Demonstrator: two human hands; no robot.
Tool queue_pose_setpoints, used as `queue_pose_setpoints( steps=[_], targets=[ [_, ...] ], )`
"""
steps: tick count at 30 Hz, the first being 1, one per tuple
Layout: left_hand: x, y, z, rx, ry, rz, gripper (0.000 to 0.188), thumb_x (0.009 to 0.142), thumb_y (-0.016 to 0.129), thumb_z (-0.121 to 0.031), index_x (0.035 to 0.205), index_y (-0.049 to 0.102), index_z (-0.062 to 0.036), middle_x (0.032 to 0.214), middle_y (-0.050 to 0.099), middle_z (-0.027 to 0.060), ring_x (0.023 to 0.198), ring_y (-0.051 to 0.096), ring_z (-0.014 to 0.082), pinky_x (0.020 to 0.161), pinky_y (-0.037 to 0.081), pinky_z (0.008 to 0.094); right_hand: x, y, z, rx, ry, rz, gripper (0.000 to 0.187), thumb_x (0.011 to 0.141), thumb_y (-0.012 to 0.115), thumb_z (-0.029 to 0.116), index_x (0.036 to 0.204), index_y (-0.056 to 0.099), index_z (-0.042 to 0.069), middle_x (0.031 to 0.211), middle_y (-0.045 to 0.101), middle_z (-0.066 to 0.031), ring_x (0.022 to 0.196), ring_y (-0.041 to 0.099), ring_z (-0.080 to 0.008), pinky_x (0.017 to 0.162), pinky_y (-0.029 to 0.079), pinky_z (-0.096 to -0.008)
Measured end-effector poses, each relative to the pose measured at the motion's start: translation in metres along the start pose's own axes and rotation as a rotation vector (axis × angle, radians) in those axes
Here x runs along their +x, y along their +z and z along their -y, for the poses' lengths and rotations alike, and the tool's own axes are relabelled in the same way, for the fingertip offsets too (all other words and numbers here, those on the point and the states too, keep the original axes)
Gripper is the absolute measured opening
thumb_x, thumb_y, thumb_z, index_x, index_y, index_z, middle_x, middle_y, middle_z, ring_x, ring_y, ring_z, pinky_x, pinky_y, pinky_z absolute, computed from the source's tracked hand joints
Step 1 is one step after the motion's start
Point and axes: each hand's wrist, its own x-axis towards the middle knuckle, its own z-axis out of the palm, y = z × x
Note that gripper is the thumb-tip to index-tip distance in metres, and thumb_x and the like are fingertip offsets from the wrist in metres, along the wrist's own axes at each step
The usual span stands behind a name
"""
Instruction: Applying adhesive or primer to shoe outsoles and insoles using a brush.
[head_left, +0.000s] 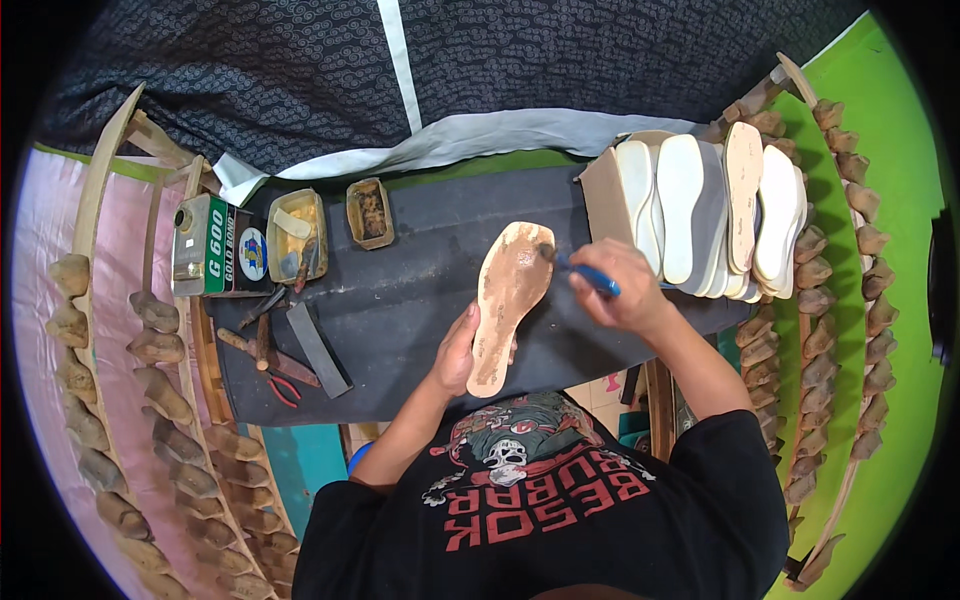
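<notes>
A tan shoe insole [508, 298] is held up over the dark table, wide end away from me. Most of its face is coated with a brownish, shiny film, glossiest near the wide end. My left hand [460, 352] grips it along the left edge near the narrow end, thumb along the side and some fingers behind it. In my right hand [626, 288] is a brush with a blue handle [597, 279]. Its dark bristle end touches the insole's upper right part. My right fingers are wrapped round the handle.
A stack of pale insoles [683, 205] leans by a cardboard box [606, 197] at the right. On the left stand a metal can [217, 247], a tub of yellowish paste [318, 262] and a smaller tub [370, 215]. Red pliers [284, 391] and a hammer [263, 343] lie nearby. Racks of shoe lasts [160, 395] flank the table.
</notes>
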Motion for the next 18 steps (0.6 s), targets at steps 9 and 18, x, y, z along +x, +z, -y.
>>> queue_pose_setpoints(
  steps=[9, 18],
  targets=[
    [0.002, 0.030, 0.018, 0.185, 0.037, 0.000, 0.065, 0.105, 0.035, -0.056, 0.149, 0.037, -0.0078, 0.101, 0.063, 0.0105, 0.083, 0.064, 0.0177, 0.073, 0.054, 0.0324, -0.020, -0.001, -0.015, 0.117, 0.275, -0.056, 0.024, 0.090, 0.068, 0.006, 0.110, 0.056, 0.001, 0.096, 0.066, -0.0169, 0.075, 0.066, -0.0351, 0.069, 0.053, -0.0414],
    [0.002, 0.044, 0.041, 0.173, 0.056, 0.042, 0.066, 0.106, 0.038, -0.051, 0.156, 0.026, -0.0107, 0.106, 0.062, 0.0106, 0.083, 0.062, 0.0177, 0.073, 0.054, 0.0326, -0.038, -0.017, 0.002, 0.201, 0.069, 0.010, 0.027, 0.088, 0.071, 0.007, 0.110, 0.057, 0.000, 0.098, 0.067, -0.0168, 0.081, 0.068, -0.0360, 0.076, 0.053, -0.0427]
  ],
)
